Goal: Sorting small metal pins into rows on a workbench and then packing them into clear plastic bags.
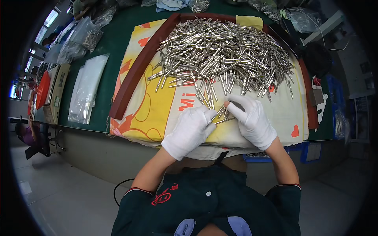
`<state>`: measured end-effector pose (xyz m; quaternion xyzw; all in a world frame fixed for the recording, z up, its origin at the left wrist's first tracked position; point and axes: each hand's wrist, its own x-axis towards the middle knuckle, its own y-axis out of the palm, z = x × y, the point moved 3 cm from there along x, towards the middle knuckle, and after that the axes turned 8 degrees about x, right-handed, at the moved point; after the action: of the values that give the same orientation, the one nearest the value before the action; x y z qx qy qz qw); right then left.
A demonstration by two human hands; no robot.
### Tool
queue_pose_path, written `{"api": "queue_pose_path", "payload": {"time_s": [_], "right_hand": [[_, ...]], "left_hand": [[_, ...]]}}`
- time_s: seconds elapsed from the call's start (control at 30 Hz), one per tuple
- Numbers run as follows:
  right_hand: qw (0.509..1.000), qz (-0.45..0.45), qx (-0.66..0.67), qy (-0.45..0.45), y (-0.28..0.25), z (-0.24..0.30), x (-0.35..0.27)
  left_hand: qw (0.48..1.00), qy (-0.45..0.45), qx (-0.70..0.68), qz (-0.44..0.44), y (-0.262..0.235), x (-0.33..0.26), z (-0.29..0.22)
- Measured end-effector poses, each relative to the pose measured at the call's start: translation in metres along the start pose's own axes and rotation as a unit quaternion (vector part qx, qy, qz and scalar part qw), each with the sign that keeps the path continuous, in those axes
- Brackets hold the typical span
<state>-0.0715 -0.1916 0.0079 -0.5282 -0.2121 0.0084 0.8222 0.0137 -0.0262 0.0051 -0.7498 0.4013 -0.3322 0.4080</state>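
Left hand (190,131) and right hand (252,120), both in white gloves, had fingers closed on a small bundle of metal pins (221,114) above the printed cloth (149,106), just below the pin heap (224,55). Loose glove grip could probably let pins slide out.

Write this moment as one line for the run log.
left hand: holds metal pins | right hand: touches same pins | pin pile: on printed cloth
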Motion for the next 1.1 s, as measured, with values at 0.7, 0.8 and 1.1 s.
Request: {"api": "queue_pose_path", "payload": {"time_s": [0.7,0.8,1.1], "right_hand": [[0.892,-0.057,-0.164,0.417,-0.035,-0.015,-0.049],[0.928,-0.095,-0.093,0.349,-0.025,0.022,-0.037],[0.93,-0.093,-0.022,0.356,0.005,-0.001,0.015]], "left_hand": [[0.981,-0.104,0.159,-0.037,0.009,0.003,-0.013],[0.984,-0.108,0.137,-0.044,0.012,0.007,-0.02],[0.99,-0.069,0.059,-0.106,-0.001,0.011,-0.008]]}}
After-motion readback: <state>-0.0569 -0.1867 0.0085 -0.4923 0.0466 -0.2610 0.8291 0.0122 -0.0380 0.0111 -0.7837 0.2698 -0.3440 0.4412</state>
